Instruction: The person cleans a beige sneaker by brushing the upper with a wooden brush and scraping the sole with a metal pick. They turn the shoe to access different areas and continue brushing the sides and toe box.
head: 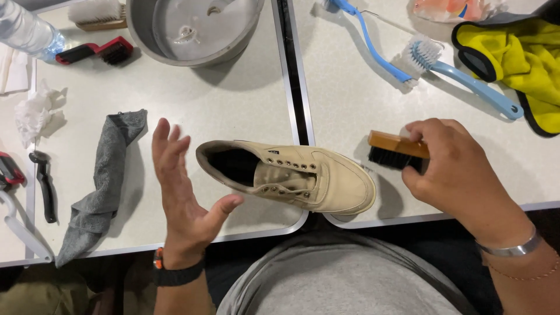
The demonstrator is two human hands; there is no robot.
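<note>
A beige lace-less sneaker (303,178) lies across the seam of two white tables, toe pointing right. My left hand (181,192) is open beside its heel, palm toward the shoe, thumb close to the sole but apart from it. My right hand (455,175) grips a wooden brush with black bristles (394,150), held just right of the toe, bristles facing down.
A grey cloth (102,186) lies left of my left hand. A metal basin (192,29) stands at the back. Two blue long-handled brushes (466,79) and a yellow cloth (522,58) lie at the right rear. Small brushes, a crumpled tissue (35,114) and a bottle sit far left.
</note>
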